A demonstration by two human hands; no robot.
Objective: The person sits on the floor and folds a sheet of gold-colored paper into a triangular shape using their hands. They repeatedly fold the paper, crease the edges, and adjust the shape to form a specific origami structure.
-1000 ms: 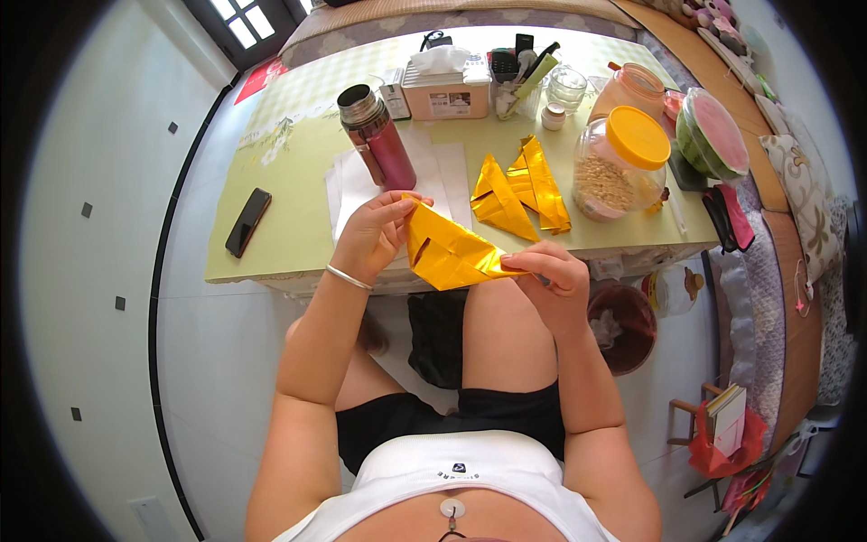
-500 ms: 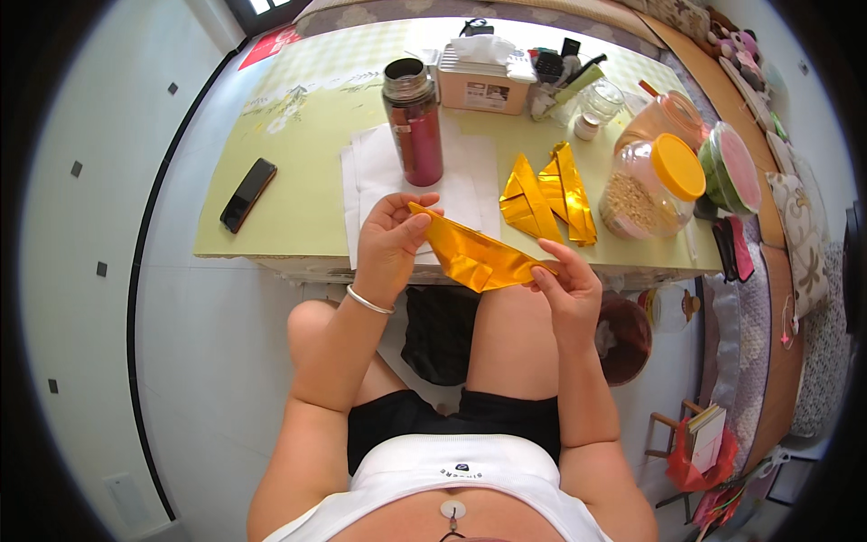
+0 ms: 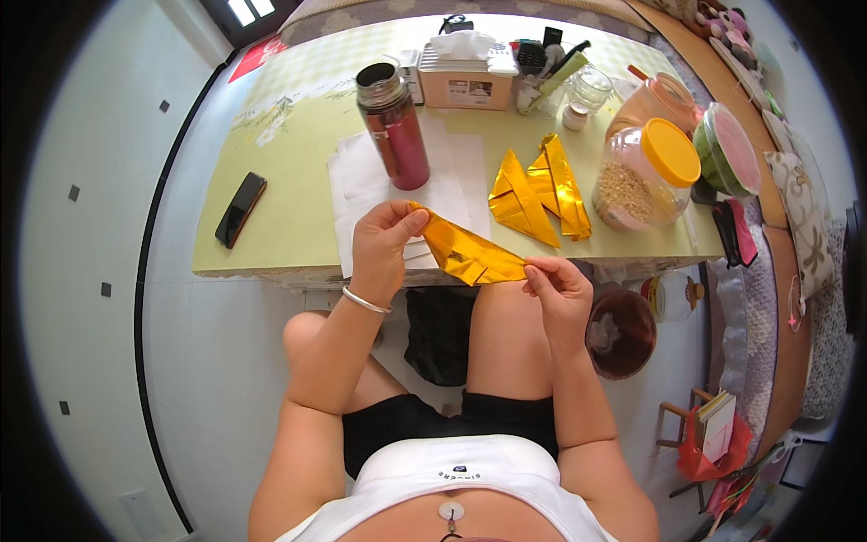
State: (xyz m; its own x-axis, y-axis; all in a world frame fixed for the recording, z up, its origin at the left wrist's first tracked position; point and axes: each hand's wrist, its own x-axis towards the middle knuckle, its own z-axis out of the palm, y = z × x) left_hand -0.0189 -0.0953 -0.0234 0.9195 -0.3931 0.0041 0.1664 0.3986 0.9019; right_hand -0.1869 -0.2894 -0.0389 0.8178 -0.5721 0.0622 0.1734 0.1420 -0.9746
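Observation:
A shiny folded piece of gold foil paper (image 3: 470, 256) stretches between my two hands, just off the table's front edge. My left hand (image 3: 383, 246) pinches its upper left tip between thumb and fingers. At the opposite, lower right tip, my right hand (image 3: 558, 287) grips it the same way. The foil slopes down to the right, with a crease and small flap near its lower middle. On the table beyond my right hand lie more folded gold foil pieces (image 3: 526, 203), partly overlapping. White sheets of paper (image 3: 456, 176) lie behind my left hand.
A maroon open flask (image 3: 395, 135) stands on the sheets. A phone (image 3: 241, 210) lies at left. Behind are a tissue box (image 3: 467, 79) and glass jars. A yellow-lidded jar of grains (image 3: 643, 172) stands at right. A bin (image 3: 623, 334) sits on the floor below.
My right fingers have closed in on the foil's right tip, where they were more spread before. The foil's near face has turned slightly. The whole view has shifted a little.

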